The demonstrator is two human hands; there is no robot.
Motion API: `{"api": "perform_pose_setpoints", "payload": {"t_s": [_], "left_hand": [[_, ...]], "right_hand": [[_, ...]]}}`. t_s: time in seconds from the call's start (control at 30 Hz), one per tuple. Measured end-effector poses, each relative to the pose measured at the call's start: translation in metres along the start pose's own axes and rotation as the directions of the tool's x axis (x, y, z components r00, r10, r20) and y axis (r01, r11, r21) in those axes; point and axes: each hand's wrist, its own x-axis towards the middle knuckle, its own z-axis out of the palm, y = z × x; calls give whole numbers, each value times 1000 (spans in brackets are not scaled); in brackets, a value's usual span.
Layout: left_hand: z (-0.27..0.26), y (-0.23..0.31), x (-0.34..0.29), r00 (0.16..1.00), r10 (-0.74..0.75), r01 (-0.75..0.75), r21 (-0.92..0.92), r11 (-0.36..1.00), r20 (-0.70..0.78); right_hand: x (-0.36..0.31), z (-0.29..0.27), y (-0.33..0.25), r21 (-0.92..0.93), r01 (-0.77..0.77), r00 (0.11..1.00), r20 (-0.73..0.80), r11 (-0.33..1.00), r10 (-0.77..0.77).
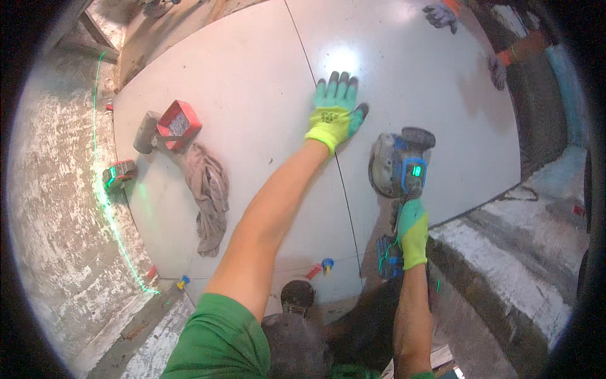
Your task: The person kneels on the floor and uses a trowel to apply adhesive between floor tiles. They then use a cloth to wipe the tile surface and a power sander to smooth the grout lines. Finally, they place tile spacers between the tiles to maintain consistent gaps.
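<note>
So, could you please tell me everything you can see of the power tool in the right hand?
The cordless angle grinder is blue and grey, with a round grey guard at its head and a small lit green display on its body. A dark battery pack sits at its rear end, by the wrist. The right hand, in a green and yellow glove, grips its handle. Its head rests over the large pale tile, just right of the joint line. Whether the disc is spinning cannot be told.

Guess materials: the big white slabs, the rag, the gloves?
Slabs: likely glazed porcelain or ceramic tile; smooth, glossy, with a lamp glare and a thin joint between them. Rag: crumpled, grimy woven cloth. Gloves, left hand and right hand: knit fabric with a teal, probably rubber-coated, palm.
</note>
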Motion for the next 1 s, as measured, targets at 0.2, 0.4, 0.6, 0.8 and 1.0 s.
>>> {"api": "perform_pose_setpoints", "payload": {"t_s": [0.2, 0.4, 0.6, 0.8, 1.0], "left_hand": [[29, -52, 19, 991, -104, 99, 63, 993, 89], [17, -59, 14, 982, -92, 81, 70, 994, 165], [13, -60, 12, 963, -104, 78, 115, 990, 248], [28, -68, 11, 990, -48, 27, 155, 988, 131], [19, -51, -27, 993, 13, -26, 112, 993, 121]], "right_hand": [[-8, -1, 0, -184, 55, 997, -47, 981, -65], [-12, -3, 3, -120, 46, 997, -52, 992, -53], [-13, -6, -13, -63, -122, 991, 43, 990, 125], [-14, -6, -13, -146, 115, 990, -62, 983, -125], [-5, -6, -19, -106, 55, 998, 1, 993, -55]]}}
